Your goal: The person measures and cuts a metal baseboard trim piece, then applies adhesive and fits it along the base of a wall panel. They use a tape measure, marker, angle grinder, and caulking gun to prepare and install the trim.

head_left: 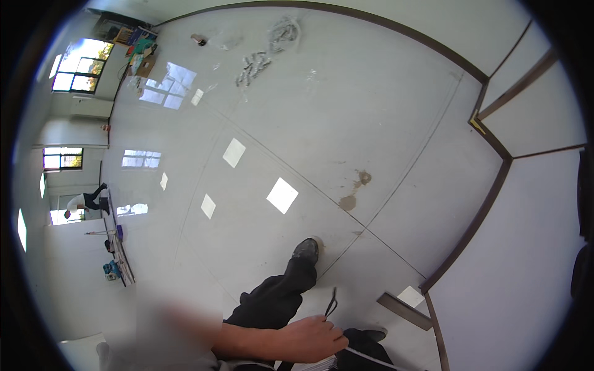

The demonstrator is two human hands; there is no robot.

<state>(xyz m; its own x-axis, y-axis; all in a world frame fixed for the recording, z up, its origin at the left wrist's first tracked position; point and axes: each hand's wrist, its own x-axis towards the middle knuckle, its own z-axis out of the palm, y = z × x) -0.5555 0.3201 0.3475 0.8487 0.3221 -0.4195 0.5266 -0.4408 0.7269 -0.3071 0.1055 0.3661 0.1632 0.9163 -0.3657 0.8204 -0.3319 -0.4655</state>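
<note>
My left hand [312, 339] is low in the head view, its forearm coming in from the lower left. Its fingers are curled closed around a thin dark looped cord [332, 303], whose loop sticks up past the knuckles. A pale cord [371, 357] runs off to the lower right from beside the fingertips; whether it is joined to the dark loop, I cannot tell. The hand is between my two dark-trousered legs, near one dark shoe [374, 334]; my other shoe [306, 250] stands farther ahead. My right hand does not show.
A loose dark board strip [405, 310] lies by the right wall's brown skirting. Brown stains [348, 203] mark the shiny floor. Crumpled plastic [284, 31] and grey debris [252, 67] lie far ahead. At far left, a person [86, 201] bends near teal tools [111, 270].
</note>
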